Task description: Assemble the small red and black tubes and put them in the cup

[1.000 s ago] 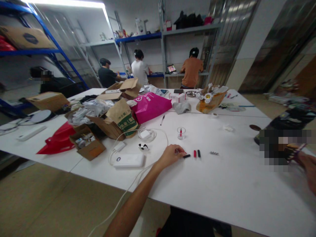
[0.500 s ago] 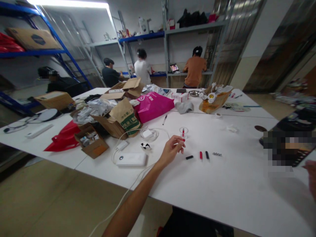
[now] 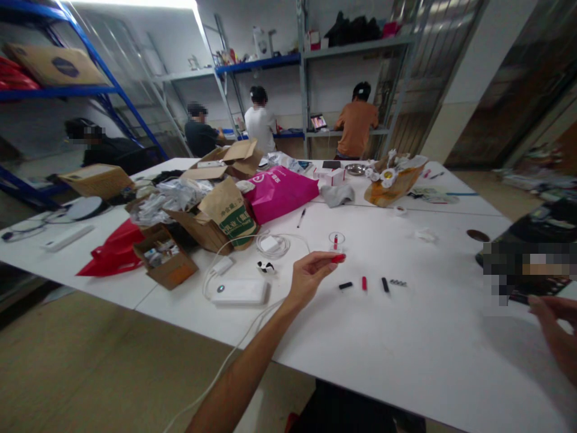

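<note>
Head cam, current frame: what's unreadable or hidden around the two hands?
- Small red piece in the left hand: too small to identify; fingers cover its near end.
- Right hand: cut off by the right edge; grip unclear.
- Dark item beside the right hand: partly behind the pixelated block.
- Black piece, red piece, second black piece on the white table: too small to name.

Green printed characters mark the brown paper bag (image 3: 226, 214), too blurred to read. The pink bag (image 3: 278, 191) bears a white logo, also unreadable. No other legible text.
</note>
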The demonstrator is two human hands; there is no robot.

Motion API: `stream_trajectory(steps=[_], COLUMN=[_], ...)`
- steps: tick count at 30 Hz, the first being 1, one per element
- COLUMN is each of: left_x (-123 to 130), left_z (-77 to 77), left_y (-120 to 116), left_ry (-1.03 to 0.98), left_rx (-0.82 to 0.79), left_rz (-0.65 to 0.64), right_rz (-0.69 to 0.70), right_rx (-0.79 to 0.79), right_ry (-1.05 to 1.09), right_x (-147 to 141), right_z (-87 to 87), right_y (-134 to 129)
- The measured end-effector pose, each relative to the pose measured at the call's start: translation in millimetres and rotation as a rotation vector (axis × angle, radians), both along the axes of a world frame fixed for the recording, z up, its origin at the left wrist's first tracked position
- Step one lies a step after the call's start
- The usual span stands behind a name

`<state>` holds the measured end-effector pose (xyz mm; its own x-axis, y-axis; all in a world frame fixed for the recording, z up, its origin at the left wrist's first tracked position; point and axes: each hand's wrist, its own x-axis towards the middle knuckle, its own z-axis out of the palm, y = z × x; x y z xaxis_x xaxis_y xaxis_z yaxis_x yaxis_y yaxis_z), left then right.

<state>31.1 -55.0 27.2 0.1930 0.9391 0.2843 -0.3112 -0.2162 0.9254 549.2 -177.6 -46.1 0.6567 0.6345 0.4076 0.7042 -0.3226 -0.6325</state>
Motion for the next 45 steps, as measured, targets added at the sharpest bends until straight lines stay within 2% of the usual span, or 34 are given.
stream_trajectory(steps=[2,4,6,12,15,18,22,26,29,31,35,37,40,45], left_x=[0.3,1.8,5.6,34.5,45.9,46.0,41.5,44.9,47.9,47.7,43.3,41.4,40.9,43.8], left_z=[-1.8,-3.5,-3.7,3.2,-0.7,-10.7,-20.6,-21.7,-22.3,-23.5,-24.6,-23.2,-20.2,-22.7], left_y=[0.9,3.6,9.6,46.3,57.3,54.1,41.7,37.9,40.8,44.2,50.4,51.8,51.1,48.5], left_ry=[0.012,0.033,0.063,0.098,0.120,0.187,0.227,0.191,0.083,0.015,-0.032,-0.036,-0.026,0.045], left_rx=[-0.001,0.012,0.033,0.033,0.051,0.082,0.087,0.038,-0.062,-0.125,-0.169,-0.176,-0.173,-0.130], left_rz=[0.015,0.044,0.076,0.094,0.069,0.046,0.022,0.029,0.010,0.001,0.043,0.055,0.049,0.005], right_rz=[-0.003,0.059,0.201,0.842,1.007,1.090,1.076,1.005,0.918,0.826,0.705,0.693,0.713,0.817], right_rx=[-0.012,-0.035,-0.069,-0.095,-0.138,-0.197,-0.170,-0.025,0.159,0.335,0.586,0.621,0.594,0.530], right_ry=[-0.025,-0.043,-0.056,-0.119,-0.158,-0.190,-0.172,-0.084,0.006,0.065,0.075,0.076,0.101,0.288], right_x=[-8.1,-23.2,-46.2,-133.7,-158.8,-167.2,-173.3,-195.5,-223.0,-241.5,-264.7,-266.7,-262.6,-261.9], right_z=[5.1,10.1,14.3,23.8,25.5,23.6,25.7,47.4,67.3,75.9,80.0,78.0,72.8,60.6], right_y=[1.4,6.4,16.9,75.1,102.0,116.0,120.0,125.3,134.8,140.9,144.9,143.4,139.8,135.1])
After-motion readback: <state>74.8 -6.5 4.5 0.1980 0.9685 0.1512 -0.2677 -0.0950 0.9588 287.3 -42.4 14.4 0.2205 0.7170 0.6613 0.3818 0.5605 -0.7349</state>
